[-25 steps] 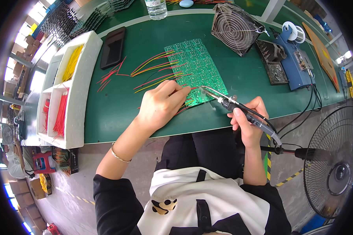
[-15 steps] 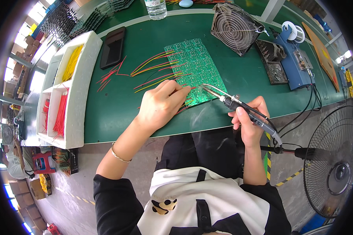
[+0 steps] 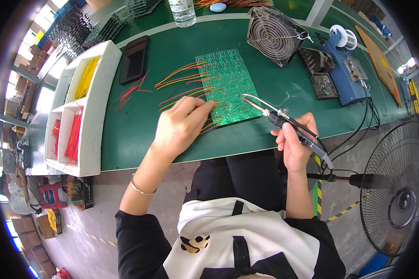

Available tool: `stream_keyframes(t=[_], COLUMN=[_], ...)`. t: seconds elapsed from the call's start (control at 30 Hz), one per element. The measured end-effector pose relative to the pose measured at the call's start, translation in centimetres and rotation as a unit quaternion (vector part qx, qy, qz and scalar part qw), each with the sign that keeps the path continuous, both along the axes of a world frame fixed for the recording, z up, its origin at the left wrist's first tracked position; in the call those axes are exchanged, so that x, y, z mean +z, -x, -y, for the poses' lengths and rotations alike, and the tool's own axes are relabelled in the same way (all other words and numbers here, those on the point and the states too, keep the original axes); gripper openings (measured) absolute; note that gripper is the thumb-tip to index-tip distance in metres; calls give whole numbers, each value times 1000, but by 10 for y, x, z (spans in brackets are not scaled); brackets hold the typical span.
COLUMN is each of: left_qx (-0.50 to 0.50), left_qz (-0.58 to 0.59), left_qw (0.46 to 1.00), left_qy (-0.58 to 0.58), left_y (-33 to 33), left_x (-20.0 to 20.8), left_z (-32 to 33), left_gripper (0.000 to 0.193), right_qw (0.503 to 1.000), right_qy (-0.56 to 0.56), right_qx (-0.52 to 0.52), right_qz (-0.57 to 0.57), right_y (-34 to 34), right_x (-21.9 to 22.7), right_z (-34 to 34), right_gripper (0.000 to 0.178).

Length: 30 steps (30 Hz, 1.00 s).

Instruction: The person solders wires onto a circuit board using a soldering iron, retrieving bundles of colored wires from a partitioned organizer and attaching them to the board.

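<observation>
The person wears a loose white fabric top (image 3: 274, 232) with wide black sleeves: the left sleeve (image 3: 142, 244) and the right sleeve (image 3: 317, 239) both leave the forearms bare. A black-and-tan panda motif (image 3: 194, 243) sits on the white cloth, left of centre. A vertical black fabric strip (image 3: 240, 246) carries a round dark button (image 3: 241, 257), with angular black panels (image 3: 272, 266) at the picture's lower edge. A slim gold-coloured metal bangle (image 3: 140, 190) circles the left forearm near the wrist. Plain black trousers (image 3: 230, 179) cover the legs. Both hands are ungloved.
</observation>
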<state>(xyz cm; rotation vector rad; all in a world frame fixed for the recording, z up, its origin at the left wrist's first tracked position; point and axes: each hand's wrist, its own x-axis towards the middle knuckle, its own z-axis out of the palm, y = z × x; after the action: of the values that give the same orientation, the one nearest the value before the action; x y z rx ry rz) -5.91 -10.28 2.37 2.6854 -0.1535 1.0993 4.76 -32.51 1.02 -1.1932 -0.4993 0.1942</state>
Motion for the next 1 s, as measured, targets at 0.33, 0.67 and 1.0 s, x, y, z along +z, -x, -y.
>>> stream_keyframes(t=[0.33, 0.67, 1.0], left_qx=[56, 106, 122], left_qz=[29, 30, 15], left_qw=[994, 990, 991], left_qy=[87, 87, 52], left_y=[32, 19, 16], left_x=[3, -14, -13], left_z=[47, 59, 67], left_gripper=[20, 18, 19], right_qw=[1000, 998, 997], right_qy=[20, 22, 29], right_qx=[0, 48, 50], right_qz=[-2, 39, 55], right_y=[19, 10, 11], right_x=[-9, -25, -22], right_z=[20, 31, 29], right_gripper=[25, 26, 24])
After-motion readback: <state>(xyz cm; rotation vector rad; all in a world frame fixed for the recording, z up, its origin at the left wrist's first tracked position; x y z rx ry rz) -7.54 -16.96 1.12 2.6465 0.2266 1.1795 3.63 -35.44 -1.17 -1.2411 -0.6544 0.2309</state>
